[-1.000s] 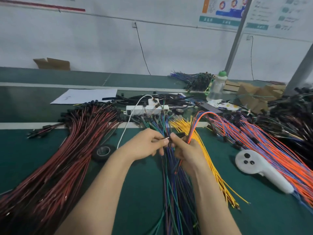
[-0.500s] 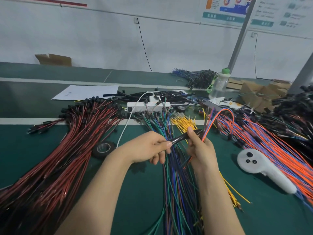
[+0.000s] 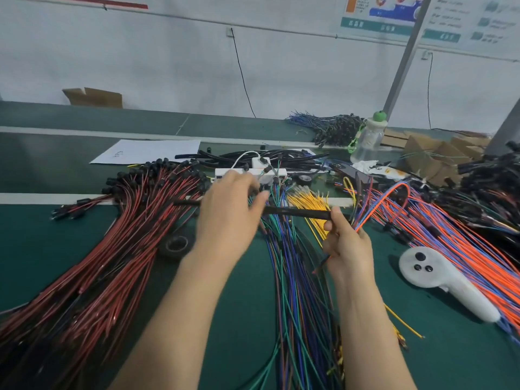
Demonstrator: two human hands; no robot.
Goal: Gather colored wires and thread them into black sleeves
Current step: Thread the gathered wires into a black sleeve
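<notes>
So your left hand (image 3: 228,218) grips the black sleeve (image 3: 298,212) near its middle, above the table (image 3: 247,291), while your right hand (image 3: 350,246) pinches its right end with a few orange and blue wires (image 3: 389,192), so threading seems only begun and many bundles (image 3: 118,243) wait.

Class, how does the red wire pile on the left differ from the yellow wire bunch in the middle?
The red wire pile is far larger than the yellow wire bunch. The red wire pile ends in black caps at its far end; the yellow wire bunch has none. Both lie on the green mat.
</notes>
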